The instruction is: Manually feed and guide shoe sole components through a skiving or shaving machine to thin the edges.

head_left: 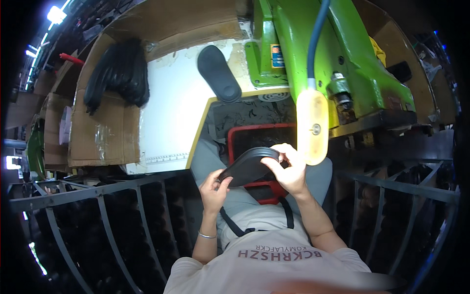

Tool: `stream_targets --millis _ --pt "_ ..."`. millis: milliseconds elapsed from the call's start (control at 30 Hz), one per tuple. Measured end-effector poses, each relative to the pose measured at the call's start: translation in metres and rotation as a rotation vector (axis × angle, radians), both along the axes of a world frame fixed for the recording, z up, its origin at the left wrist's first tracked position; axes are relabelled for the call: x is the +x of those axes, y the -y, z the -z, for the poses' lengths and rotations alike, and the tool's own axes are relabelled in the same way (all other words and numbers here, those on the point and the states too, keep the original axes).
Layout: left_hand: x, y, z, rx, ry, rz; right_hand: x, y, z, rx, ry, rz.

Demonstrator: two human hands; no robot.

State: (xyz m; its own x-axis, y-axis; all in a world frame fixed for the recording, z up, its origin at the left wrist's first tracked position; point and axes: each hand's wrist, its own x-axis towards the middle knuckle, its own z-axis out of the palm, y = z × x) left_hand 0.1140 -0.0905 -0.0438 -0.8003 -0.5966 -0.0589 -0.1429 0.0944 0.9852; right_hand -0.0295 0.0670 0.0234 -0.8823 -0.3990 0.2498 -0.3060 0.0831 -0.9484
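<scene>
A black shoe sole (248,167) is held tilted above my lap, gripped at both ends. My left hand (214,191) pinches its left end between thumb and fingers. At the other end, my right hand (290,170) has its thumb on the near face and its fingers over the far edge. A second dark sole (215,71) lies on the white tabletop (169,105), beyond and left of my hands.
Just right of my right hand hangs a lit yellow lamp (313,132) on a blue stem. A green machine (313,44) fills the back right. Black pieces (120,73) hang over a cardboard wall at left. Metal racks (122,215) flank me; a red crate (237,134) sits below.
</scene>
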Motion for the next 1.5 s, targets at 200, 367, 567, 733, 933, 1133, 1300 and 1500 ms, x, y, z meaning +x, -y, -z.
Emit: stream_targets --millis 200,367,567,733,933,1133,1300,1500 --pt "-0.003 0.05 -0.028 -0.295 0.017 -0.007 -0.005 0.039 0.009 -0.119 0.27 0.046" --pt "-0.017 0.146 -0.077 -0.43 -0.296 -0.74 -0.024 0.077 0.023 -0.6 0.849 -0.107" --pt "-0.093 0.266 -0.087 -0.706 -0.343 -0.697 -0.019 0.165 0.06 -0.853 1.48 -0.16" --pt "-0.131 0.354 -0.095 -1.007 -0.19 -1.14 -0.045 0.213 0.071 -0.931 1.351 -0.028" --pt "-0.156 0.378 -0.121 0.023 -0.268 -1.274 -0.073 0.228 0.061 -0.814 1.221 -0.002" --pt "-0.123 0.416 -0.113 -0.004 -0.485 -1.11 -0.061 0.22 0.057 -0.209 0.941 -0.236" --pt "-0.097 0.337 -0.143 -0.477 -0.956 -1.029 -0.032 0.167 0.072 -0.269 0.902 -0.222" --pt "-0.037 0.183 -0.175 -0.786 -0.973 -1.203 -0.001 0.094 0.086 -0.121 0.882 -0.455"
